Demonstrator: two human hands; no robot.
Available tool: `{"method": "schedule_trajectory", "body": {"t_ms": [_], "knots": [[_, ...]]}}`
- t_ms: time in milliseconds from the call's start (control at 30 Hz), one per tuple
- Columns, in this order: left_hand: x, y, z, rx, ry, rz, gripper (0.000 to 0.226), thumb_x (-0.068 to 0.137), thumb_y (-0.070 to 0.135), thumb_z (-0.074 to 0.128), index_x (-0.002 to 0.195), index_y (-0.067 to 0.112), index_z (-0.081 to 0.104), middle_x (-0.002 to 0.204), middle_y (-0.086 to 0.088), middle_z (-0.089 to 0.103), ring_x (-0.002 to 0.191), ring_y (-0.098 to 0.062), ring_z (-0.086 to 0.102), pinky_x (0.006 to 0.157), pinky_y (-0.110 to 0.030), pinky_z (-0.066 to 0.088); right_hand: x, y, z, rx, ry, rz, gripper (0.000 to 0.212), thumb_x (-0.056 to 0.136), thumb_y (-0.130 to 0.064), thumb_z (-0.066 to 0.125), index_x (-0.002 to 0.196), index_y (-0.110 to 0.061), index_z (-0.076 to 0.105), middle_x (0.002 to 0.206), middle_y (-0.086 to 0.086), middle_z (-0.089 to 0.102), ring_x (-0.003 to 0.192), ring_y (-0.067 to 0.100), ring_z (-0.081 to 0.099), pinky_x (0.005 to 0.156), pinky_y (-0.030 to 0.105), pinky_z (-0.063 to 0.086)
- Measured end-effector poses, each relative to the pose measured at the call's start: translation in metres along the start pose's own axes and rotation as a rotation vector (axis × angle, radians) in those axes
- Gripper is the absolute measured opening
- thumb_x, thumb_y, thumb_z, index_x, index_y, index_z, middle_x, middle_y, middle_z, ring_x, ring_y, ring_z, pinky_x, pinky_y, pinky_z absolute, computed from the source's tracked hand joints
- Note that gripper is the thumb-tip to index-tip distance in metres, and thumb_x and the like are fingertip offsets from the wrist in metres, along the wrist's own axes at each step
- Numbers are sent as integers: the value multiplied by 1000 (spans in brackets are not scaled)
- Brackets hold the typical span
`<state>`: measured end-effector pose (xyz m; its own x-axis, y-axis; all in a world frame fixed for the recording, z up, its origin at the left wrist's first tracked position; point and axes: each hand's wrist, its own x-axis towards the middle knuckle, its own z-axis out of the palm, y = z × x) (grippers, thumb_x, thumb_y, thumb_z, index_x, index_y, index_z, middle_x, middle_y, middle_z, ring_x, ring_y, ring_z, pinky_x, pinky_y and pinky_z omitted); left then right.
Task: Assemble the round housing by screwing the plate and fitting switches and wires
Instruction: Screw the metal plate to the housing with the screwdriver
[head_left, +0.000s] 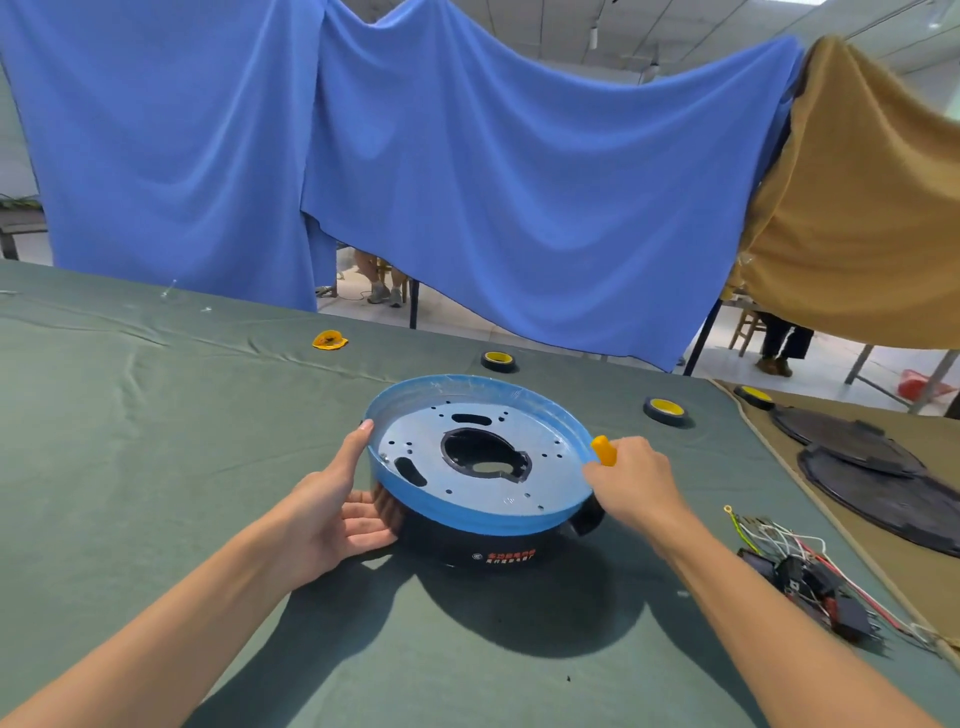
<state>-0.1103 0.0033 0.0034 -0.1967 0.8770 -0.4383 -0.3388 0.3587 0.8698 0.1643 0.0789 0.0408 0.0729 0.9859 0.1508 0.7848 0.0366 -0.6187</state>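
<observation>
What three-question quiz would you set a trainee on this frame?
1. True or false: both hands are off the housing.
2. Where do the wires lie? A in the housing; B on the table, right of the housing; C on the floor.
3. Fill in: the right hand grips a ___ handle.
Key: 1 false, the left hand rests against its side; 2 B; 3 yellow.
</observation>
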Motion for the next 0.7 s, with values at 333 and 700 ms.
{"method": "schedule_trajectory", "body": {"t_ms": [333, 700], "knots": [[10, 4, -1, 22, -20, -10, 82, 76, 70, 65, 108, -5, 58, 78, -17, 66, 60, -27, 70, 57, -34, 58, -3, -7, -19, -229, -120, 4, 30, 87, -30, 55, 66, -14, 41, 72, 5, 49, 65, 25, 45, 52, 30, 32], [30, 16, -9, 172, -184, -53, 74, 51, 75, 78, 63, 4, 65, 65, -14, 52, 52, -26, 53, 59, -34, 57, -15, -117, -39, 492, -222, -432, 64, 89, -65, 48, 63, -12, 72, 57, 5, 52, 61, 25, 49, 62, 31, 44]]}}
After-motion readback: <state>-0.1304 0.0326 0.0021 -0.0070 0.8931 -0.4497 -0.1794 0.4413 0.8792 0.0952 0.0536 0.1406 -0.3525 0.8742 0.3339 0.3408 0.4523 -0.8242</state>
